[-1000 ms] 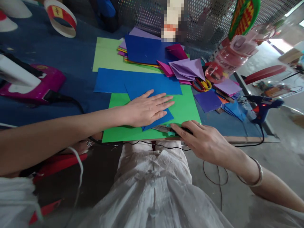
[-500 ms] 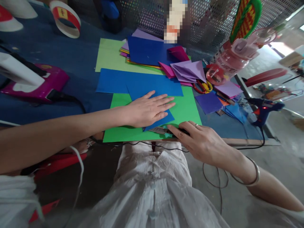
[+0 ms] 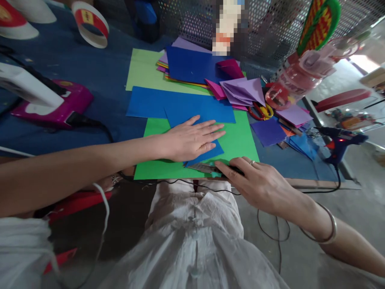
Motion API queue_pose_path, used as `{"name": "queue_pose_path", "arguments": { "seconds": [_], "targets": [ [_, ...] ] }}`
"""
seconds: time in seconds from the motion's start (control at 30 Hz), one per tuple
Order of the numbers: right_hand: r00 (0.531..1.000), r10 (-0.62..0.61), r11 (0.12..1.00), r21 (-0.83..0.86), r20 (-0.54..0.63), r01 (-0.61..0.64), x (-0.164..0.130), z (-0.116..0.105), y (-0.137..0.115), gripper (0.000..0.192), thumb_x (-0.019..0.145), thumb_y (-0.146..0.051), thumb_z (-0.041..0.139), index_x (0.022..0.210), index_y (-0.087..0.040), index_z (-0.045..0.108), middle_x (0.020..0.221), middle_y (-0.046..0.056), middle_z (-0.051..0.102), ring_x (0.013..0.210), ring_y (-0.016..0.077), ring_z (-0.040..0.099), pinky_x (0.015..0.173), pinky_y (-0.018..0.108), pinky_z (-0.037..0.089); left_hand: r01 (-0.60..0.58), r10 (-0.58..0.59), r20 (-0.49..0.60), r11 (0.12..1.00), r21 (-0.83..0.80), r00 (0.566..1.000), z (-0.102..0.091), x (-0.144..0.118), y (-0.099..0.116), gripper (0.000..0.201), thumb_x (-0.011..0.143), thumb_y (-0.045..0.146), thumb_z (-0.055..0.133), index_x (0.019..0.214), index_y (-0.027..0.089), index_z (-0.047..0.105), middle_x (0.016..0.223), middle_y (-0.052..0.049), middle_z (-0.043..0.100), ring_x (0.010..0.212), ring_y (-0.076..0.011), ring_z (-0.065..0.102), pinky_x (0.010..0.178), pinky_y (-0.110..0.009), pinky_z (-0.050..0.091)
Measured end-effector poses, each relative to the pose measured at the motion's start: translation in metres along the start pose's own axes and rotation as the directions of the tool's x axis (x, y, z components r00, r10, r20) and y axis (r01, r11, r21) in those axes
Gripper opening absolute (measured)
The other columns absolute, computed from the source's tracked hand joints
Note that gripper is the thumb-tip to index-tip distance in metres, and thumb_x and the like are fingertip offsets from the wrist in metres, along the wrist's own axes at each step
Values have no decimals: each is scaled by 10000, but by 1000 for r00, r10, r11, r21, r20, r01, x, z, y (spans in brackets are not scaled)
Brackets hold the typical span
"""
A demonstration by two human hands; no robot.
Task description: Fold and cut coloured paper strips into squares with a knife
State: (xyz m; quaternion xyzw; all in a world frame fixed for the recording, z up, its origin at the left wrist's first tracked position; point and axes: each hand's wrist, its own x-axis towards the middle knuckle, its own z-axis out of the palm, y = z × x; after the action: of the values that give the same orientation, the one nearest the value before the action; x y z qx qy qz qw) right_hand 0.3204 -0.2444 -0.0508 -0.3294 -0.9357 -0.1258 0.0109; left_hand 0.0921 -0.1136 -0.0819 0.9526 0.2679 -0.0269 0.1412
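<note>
My left hand (image 3: 195, 140) lies flat with fingers spread, pressing on a folded piece of blue paper (image 3: 218, 147). Under that piece is a bright green sheet (image 3: 240, 138), which reaches the table's front edge. In my right hand (image 3: 255, 180) is a utility knife (image 3: 207, 168) with a teal part near its blade. The blade lies low along the lower edge of the blue piece, its point towards the left. My palm and fingers cover much of the knife's dark handle. A wider blue strip (image 3: 144, 102) stretches across behind my left hand.
Stacked coloured paper (image 3: 192, 66) lies at the back. On the right are scissors (image 3: 266, 112), a pink bottle (image 3: 297, 84) and a glue gun (image 3: 339, 142) with a lit red light. A magenta power strip (image 3: 75, 100) and a tape roll (image 3: 90, 24) are at left.
The view has shifted slightly, moving the scene a little to the right. The knife's blade shows a bit farther left along the blue paper's edge. My left hand stays pressed on the paper.
</note>
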Motion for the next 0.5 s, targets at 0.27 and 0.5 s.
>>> {"name": "queue_pose_path", "arguments": {
  "seconds": [0.27, 0.5],
  "targets": [
    [1000, -5, 1000, -13, 3, 5, 2, -2, -1, 428, 1034, -95, 454, 1455, -102, 528, 1007, 93, 699, 760, 186, 626, 549, 311, 447, 3, -3, 15, 1000, 11, 1000, -3, 0, 1, 641, 1107, 470, 198, 1716, 272, 175, 1803, 36, 91, 1681, -232, 73, 1347, -516, -12],
    [1000, -7, 1000, 24, 5, 7, 0, -3, -5, 403, 1059, -137, 453, 1447, -105, 560, 1010, 96, 703, 746, 182, 633, 532, 311, 453, -2, 2, -2, 1000, -2, 1000, -1, 0, 0, 635, 1110, 472, 205, 1715, 281, 181, 1803, 30, 110, 1680, -230, 84, 1347, -519, -2]
  ]
}}
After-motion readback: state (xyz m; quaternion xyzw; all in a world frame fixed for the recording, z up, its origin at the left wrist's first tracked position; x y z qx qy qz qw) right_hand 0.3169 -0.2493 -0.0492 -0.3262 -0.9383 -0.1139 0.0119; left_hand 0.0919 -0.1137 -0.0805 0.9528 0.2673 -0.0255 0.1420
